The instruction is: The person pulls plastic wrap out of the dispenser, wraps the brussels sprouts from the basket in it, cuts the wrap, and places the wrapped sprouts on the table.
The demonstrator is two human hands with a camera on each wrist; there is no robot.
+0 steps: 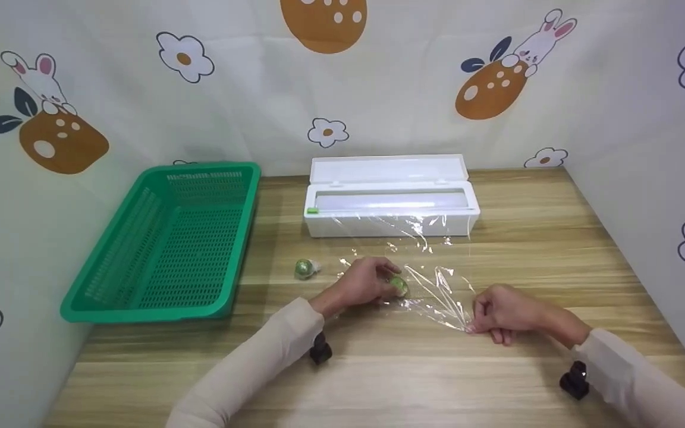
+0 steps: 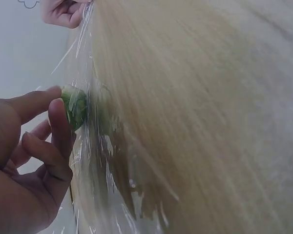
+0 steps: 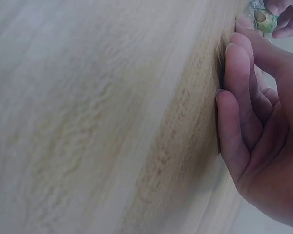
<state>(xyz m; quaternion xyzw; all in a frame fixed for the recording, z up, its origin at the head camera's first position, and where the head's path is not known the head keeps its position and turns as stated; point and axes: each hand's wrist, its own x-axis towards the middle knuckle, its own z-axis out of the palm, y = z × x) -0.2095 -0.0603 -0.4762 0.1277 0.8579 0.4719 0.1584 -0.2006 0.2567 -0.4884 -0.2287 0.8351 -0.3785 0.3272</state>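
Note:
A sheet of clear cling film (image 1: pixel 437 291) runs from the white dispenser box (image 1: pixel 390 226) toward the front of the table. On the film lies a small green Brussels sprout (image 1: pixel 399 286), which my left hand (image 1: pixel 366 282) holds with thumb and fingertips. The same sprout (image 2: pixel 75 108) shows at the left fingertips in the left wrist view, its pale stem end visible in the right wrist view. My right hand (image 1: pixel 506 312) pinches the front right corner of the film, pulled into creases. A second sprout (image 1: pixel 304 268), wrapped in film with a twisted end, sits left of my left hand.
A green plastic basket (image 1: pixel 241 238) with slotted walls stands on the left of the wooden table (image 1: pixel 402 380). Behind the hands, the dispenser's lid (image 1: pixel 387 169) is raised, with a film roll inside. A patterned cloth (image 1: pixel 247 107) hangs around the table's back and sides.

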